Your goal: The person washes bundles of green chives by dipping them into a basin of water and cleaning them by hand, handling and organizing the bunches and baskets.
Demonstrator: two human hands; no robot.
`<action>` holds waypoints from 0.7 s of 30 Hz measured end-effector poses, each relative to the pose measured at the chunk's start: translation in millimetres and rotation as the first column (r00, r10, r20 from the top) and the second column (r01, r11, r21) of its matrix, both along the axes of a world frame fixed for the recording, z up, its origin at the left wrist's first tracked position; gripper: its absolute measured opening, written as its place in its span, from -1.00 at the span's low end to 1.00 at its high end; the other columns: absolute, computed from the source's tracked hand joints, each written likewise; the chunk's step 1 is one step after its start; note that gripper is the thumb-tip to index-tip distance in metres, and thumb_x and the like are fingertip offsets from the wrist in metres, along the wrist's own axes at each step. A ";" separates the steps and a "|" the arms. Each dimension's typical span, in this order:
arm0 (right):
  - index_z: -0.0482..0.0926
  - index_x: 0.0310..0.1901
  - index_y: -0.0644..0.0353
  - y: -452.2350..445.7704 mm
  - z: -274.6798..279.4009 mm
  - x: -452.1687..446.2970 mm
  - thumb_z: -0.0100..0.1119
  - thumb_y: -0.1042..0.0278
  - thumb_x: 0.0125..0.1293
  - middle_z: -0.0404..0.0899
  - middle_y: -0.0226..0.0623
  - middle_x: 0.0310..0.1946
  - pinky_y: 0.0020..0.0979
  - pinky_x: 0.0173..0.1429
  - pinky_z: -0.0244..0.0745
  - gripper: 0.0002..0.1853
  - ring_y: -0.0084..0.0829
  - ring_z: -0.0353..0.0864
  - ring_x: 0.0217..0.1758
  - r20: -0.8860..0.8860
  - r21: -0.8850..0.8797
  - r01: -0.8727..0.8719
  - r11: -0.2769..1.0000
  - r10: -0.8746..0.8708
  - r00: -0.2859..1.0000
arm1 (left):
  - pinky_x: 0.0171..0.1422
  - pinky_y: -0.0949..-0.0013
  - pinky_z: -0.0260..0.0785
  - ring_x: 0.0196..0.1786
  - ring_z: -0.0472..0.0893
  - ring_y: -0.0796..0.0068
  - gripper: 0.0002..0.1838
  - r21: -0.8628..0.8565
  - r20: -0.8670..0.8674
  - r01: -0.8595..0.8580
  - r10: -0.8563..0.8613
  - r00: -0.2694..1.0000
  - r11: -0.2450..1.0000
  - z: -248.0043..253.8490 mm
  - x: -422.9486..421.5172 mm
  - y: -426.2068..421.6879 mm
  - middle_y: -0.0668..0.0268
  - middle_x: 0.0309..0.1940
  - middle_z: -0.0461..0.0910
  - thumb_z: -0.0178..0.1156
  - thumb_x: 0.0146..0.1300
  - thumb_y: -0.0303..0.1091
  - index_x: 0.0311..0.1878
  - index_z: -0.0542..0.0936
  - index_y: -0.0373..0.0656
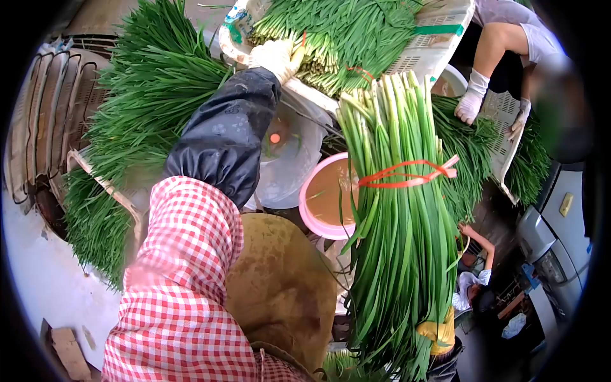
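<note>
A large bundle of garlic chives (401,242) stands upright in front of me, pale cut ends up, with a red band (407,173) tied round its upper part. My right hand (438,332), in a yellow glove, is closed on the leafy lower end; leaves hide some fingers. My left hand (275,58), in a cream glove, reaches to the near rim of a white plastic crate (439,48). Its fingers are curled beside the cut ends of chives (356,32) in the crate. What they hold, if anything, is hidden.
A pink basin (307,204) of brown water and a translucent tub (293,165) stand below the crate. More chives (153,83) are heaped at left. At right, a person's gloved hand (472,99) rests on chives. Another person (474,286) is lower right, near a parked vehicle (554,223).
</note>
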State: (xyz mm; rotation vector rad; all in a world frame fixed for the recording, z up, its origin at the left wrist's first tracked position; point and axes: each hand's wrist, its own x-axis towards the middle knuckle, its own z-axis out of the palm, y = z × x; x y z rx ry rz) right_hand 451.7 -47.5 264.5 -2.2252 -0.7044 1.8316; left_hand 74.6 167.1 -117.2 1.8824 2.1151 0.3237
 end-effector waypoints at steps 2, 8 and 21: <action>0.46 -0.36 0.31 -37.3 16.7 7.4 0.12 0.71 -0.22 0.35 -0.50 -0.68 -0.49 -0.65 0.05 -0.72 -0.62 0.21 -0.71 -0.049 -0.192 0.030 0.981 -0.040 0.998 | 0.05 0.10 0.37 -0.02 0.54 0.03 -0.69 0.212 0.095 0.011 -0.032 0.995 0.977 6.2 11.9 -31.9 0.04 -0.09 0.58 0.06 0.32 -0.19 0.02 0.52 -0.15; 0.61 -0.17 0.24 -141.7 -6.8 20.8 0.35 0.49 -0.04 0.58 -0.51 -0.39 -0.52 -0.27 0.40 -0.69 -0.59 0.46 -0.40 -0.090 -0.509 0.059 0.859 -0.121 0.989 | 0.53 0.34 -0.15 0.51 0.05 0.23 -0.28 -0.320 0.773 -0.355 0.459 0.438 0.878 53.7 129.6 -283.7 0.05 0.47 0.04 0.00 0.42 -0.17 0.49 -0.04 -0.26; 0.52 0.02 0.21 -150.7 -79.3 -71.7 0.34 0.37 0.07 0.54 -0.43 -0.16 -0.47 -0.03 0.42 -0.57 -0.49 0.50 -0.14 -0.241 -0.439 0.171 0.882 -0.299 0.923 | 0.29 0.19 0.32 0.21 0.45 0.26 -0.10 -0.908 -0.127 0.414 0.895 -0.428 0.069 143.5 106.8 -398.8 0.25 0.23 0.48 -0.05 0.12 0.52 0.29 0.43 -0.05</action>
